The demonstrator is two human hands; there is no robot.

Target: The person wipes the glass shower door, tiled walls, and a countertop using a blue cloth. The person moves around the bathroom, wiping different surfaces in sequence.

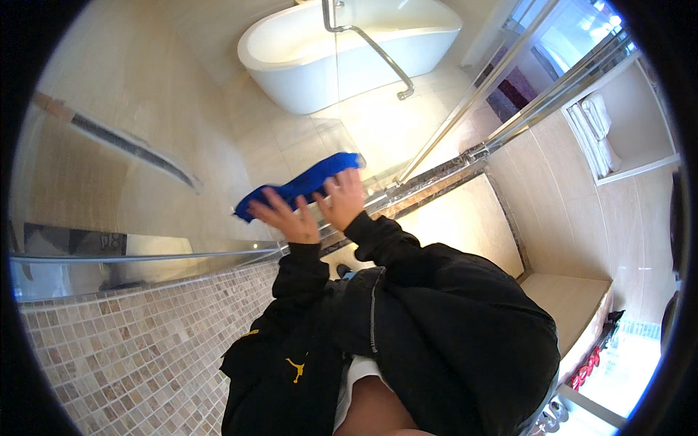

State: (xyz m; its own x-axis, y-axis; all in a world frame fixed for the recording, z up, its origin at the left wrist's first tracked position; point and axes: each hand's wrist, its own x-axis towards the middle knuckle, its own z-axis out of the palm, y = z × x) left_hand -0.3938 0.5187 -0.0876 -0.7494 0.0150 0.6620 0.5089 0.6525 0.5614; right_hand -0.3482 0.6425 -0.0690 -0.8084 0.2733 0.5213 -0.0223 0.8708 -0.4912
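Observation:
A blue cloth stretches between my two hands in front of clear glass. My left hand lies on its left end with the fingers spread, and my right hand holds its right end. Motion blurs the fingers a little. The cloth appears to lie against the glass panel, though the contact itself is hidden behind cloth and hands. Both forearms are in black sleeves. A bent chrome bar handle is above and right of the cloth.
Beyond the glass stands a white freestanding bathtub. A dark marble threshold and metal rails run to the right. Folded white towels sit in a wall niche. Mosaic tile covers the lower left; a tiled bench is at right.

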